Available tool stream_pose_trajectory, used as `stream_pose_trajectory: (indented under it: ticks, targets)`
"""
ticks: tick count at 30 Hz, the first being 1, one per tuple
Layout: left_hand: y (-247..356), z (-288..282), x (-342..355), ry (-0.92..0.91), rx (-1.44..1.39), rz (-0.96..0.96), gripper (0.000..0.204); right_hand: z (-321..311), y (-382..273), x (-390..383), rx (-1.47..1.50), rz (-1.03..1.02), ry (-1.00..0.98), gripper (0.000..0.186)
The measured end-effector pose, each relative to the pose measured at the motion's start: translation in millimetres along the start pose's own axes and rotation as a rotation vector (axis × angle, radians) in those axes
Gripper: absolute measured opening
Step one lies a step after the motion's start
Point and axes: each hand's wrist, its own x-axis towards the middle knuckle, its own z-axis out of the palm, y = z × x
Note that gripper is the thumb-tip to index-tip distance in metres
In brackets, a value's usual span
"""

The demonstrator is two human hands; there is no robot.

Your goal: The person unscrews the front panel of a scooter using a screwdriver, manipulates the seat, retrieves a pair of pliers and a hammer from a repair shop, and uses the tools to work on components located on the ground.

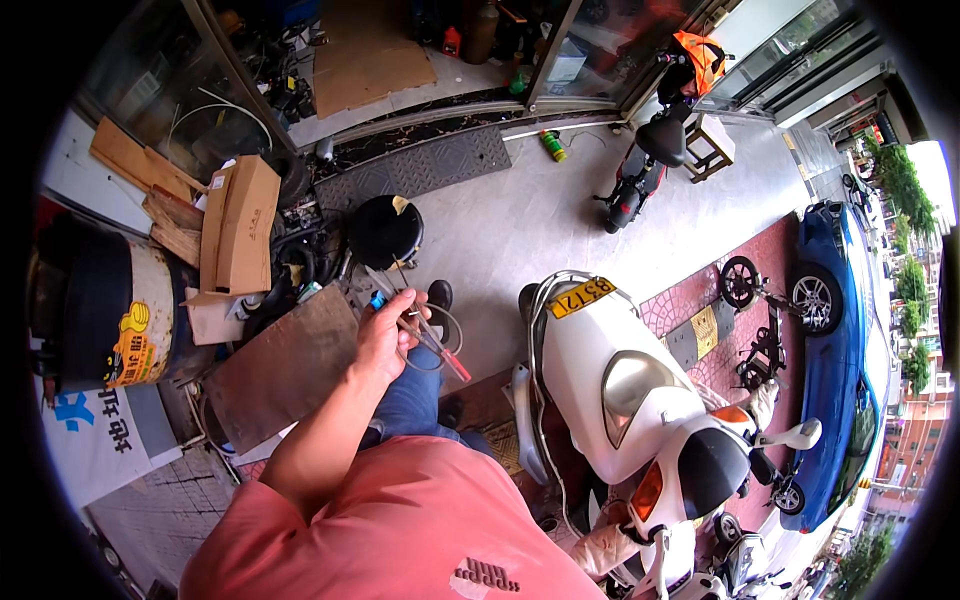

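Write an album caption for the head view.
Beside a white scooter, the left hand holds up a thin looped cable.

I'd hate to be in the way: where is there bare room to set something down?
The pale floor looks bare between the dark mat, round black object, white scooter and small black scooter; another patch lies between that one and the red paving. Crowded on the left: cardboard box, wooden planks and black drum close together.
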Motion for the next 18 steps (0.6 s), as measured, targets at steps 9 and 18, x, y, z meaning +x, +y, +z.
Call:
stream_pose_trajectory:
  ticks: [9, 18]
  targets:
    - [101, 50, 257, 0.015, -0.091, -0.225, 0.023, 11, -4, 132, -0.323, 0.444, -0.267, 0.023]
    - [358, 126, 426, 0.026, -0.057, -0.050, 0.025, 7, -168, 242, 0.002, 0.667, -0.135, 0.022]
